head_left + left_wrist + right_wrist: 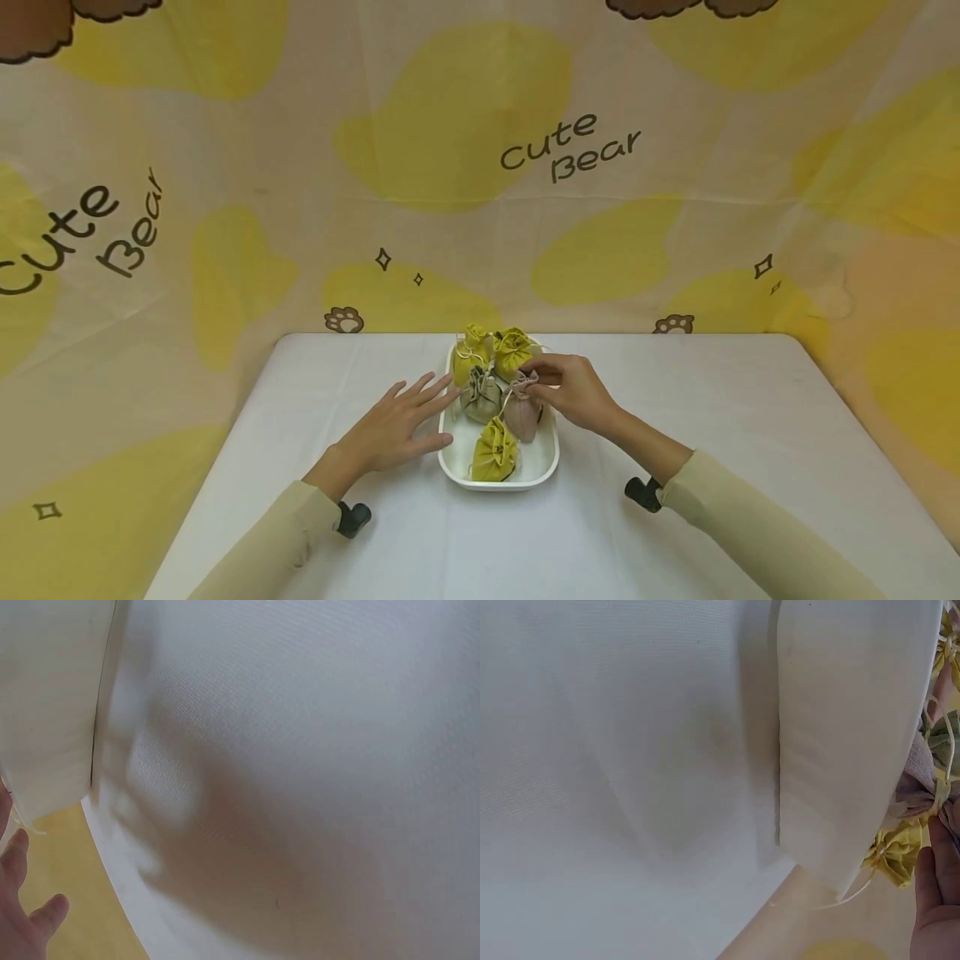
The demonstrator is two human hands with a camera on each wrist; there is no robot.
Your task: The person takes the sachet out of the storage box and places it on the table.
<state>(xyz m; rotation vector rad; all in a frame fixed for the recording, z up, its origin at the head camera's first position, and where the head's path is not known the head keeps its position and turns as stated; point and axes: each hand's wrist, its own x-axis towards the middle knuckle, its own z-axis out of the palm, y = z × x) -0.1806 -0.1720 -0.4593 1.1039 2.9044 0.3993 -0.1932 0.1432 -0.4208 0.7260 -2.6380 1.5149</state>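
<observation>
Several small drawstring pouches sit in a white tray point(459, 463). Two yellow pouches stand at its far end, a grey-green pouch point(481, 398) and a pinkish-mauve pouch point(523, 415) in the middle, and another yellow pouch point(495, 451) near the front. My right hand point(576, 392) pinches the gathered neck of the mauve pouch between thumb and fingers, also visible at the edge of the right wrist view. Fingers spread, my left hand point(397, 423) reaches over the tray's left rim, its fingertips right beside the grey-green pouch.
The tray stands on a table with a white cloth point(360, 550), close to its far edge. Behind hangs a yellow-patterned curtain point(450, 125) with printed lettering. Thin pale drawstrings trail from the pouches, one over the tray's rim.
</observation>
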